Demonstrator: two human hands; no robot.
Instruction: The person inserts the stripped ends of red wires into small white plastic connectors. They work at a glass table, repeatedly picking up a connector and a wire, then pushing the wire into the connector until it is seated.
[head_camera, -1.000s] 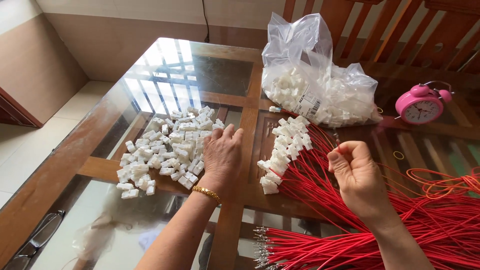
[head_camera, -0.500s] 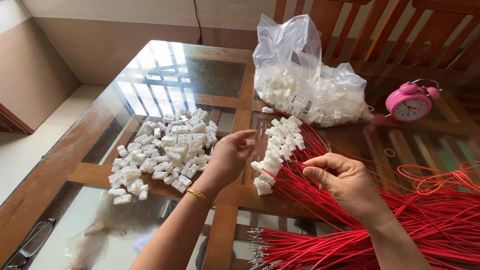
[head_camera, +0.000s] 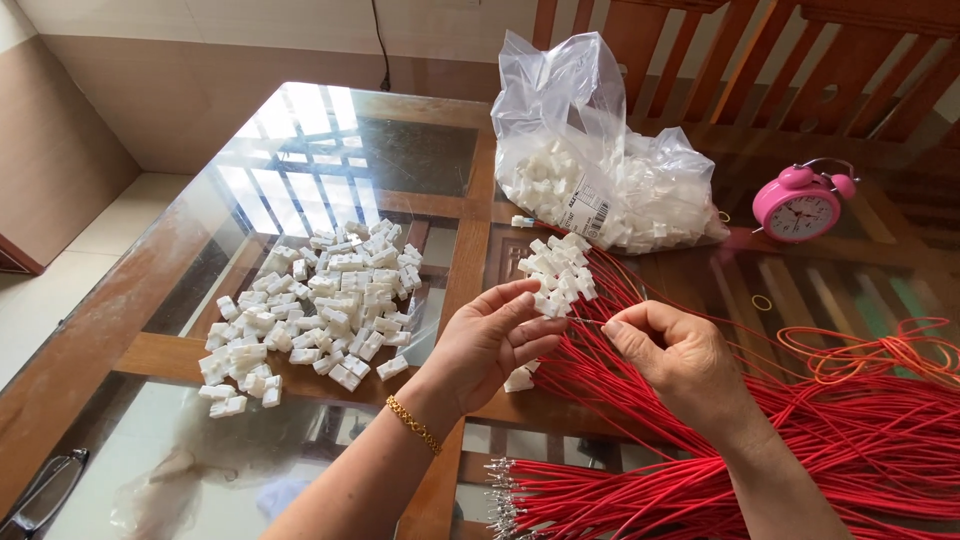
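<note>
Head view, the only one: two hands over a glass-topped wooden table (head_camera: 120, 320). Counted: one loose heap of white plastic connectors (head_camera: 310, 300) on the glass at left, too many to count singly; one clear plastic bag (head_camera: 600, 160) of the same white parts at the far middle; one pink alarm clock (head_camera: 797, 205) with two bells at far right; one large spread of red wires (head_camera: 860, 440) along the right and near edge, their metal terminals showing at the near ends; one row of white connectors already on wire ends (head_camera: 558, 272), just beyond the fingertips; one gold bracelet (head_camera: 414, 424) on the left wrist. Left hand (head_camera: 490, 345): palm turned inward, thumb and forefinger pressed together on a small white connector (head_camera: 545, 303), other fingers curled loosely beneath. Right hand (head_camera: 680, 365): back to the camera, thumb and forefinger pinched on a single red wire end close to that connector; whether wire and connector touch cannot be told. Both hands hover above the wires, near the table's wooden centre rail.
</note>
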